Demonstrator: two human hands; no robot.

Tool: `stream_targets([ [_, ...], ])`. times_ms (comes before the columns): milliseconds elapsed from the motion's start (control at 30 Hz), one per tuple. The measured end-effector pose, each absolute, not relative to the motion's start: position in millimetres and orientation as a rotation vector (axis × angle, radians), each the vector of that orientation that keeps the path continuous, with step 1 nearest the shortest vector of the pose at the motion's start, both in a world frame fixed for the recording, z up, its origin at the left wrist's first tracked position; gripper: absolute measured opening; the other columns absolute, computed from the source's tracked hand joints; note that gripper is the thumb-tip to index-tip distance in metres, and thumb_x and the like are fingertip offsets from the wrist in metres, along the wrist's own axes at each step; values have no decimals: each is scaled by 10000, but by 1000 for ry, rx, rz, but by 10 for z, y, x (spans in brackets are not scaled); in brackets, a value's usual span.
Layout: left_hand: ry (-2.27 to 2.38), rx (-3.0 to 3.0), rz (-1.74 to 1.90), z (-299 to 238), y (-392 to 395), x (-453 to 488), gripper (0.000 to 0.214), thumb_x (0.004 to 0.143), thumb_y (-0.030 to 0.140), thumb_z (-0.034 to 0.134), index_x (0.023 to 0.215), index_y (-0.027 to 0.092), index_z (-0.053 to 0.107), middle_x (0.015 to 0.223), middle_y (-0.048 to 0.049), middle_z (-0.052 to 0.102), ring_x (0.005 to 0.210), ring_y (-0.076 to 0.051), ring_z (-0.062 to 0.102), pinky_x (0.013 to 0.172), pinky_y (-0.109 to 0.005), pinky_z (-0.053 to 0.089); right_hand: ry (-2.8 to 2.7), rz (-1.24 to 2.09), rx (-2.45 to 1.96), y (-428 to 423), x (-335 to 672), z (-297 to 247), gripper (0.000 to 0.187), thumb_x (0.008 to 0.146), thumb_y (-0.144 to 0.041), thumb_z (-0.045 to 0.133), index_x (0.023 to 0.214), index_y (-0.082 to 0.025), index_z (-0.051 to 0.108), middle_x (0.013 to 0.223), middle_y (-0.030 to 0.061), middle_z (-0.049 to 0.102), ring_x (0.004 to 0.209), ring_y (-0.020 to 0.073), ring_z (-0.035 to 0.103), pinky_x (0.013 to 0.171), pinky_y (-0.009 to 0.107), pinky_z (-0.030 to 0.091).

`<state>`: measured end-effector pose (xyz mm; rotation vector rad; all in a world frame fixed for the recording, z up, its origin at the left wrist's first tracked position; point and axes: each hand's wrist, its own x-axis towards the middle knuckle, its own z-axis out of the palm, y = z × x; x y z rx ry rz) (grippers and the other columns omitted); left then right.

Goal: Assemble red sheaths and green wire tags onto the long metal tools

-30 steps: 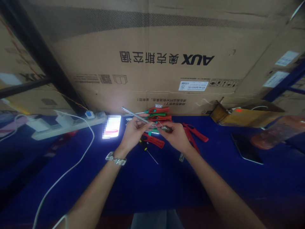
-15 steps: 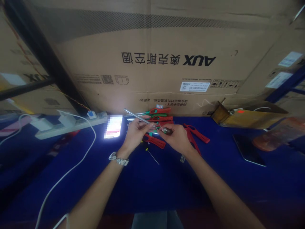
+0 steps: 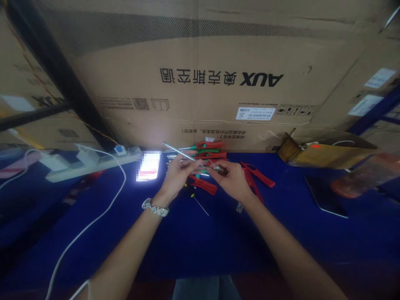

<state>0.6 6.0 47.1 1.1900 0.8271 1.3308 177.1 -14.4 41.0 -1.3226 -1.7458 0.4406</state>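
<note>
My left hand [image 3: 180, 170] is closed around a thin metal tube [image 3: 178, 151] that slants up and to the left. In my right hand [image 3: 233, 177] is a small dark brownish part [image 3: 222, 170] with a whitish end, pinched between thumb and fingers. Thin wire [image 3: 211, 163] shows in the small gap between the two hands. Behind them lie several red and green long-necked lighters [image 3: 211, 145] with metal tubes. A loose red handle shell [image 3: 204, 184] rests just below my hands, and more red shells [image 3: 262, 175] lie right of my right hand.
A yellow-tipped thin rod [image 3: 200, 204] lies in front on the blue table [image 3: 200, 246]. To the left are a lit phone screen [image 3: 149, 166] and a white power strip [image 3: 93, 166]. On the right sit a dark phone [image 3: 325, 198], a plastic bottle [image 3: 359, 179] and a cardboard tray [image 3: 337, 154].
The small part in my right hand has turned slightly and moved a little to the right. My left hand and the metal tube stay almost in place.
</note>
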Motion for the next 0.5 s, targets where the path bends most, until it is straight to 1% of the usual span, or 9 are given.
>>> stream_targets([
  [100, 833, 1160, 1350, 476, 66, -5, 510, 664, 310, 870, 1096, 168, 640, 817, -33, 771, 758, -209, 754, 701, -312, 614, -1804, 419, -1382, -166, 1777, 445, 251, 780, -447, 703, 907, -239, 763, 617, -15, 650, 526, 134, 521, 522, 244, 347],
  [233, 846, 1150, 1352, 490, 72, -24, 505, 663, 293, 872, 1086, 157, 632, 800, -34, 772, 678, -184, 743, 682, -297, 608, -1853, 428, -1429, -170, 1781, 472, 180, 792, -400, 682, 797, -233, 749, 572, -27, 590, 522, 126, 485, 524, 240, 309],
  [400, 848, 1172, 1287, 497, 62, -15, 429, 699, 250, 843, 1070, 155, 649, 804, -43, 770, 739, -183, 745, 690, -280, 599, -1807, 508, -1351, -128, 1781, 409, 275, 810, -435, 669, 674, -196, 674, 553, -28, 527, 525, 117, 446, 507, 234, 301],
  [500, 860, 1193, 1237, 462, 52, 14, 402, 706, 229, 834, 1060, 151, 661, 799, -43, 765, 738, -168, 735, 666, -253, 585, -1779, 510, -1331, -117, 1766, 372, 315, 818, -455, 661, 645, -193, 639, 550, -24, 529, 533, 119, 449, 506, 231, 316],
])
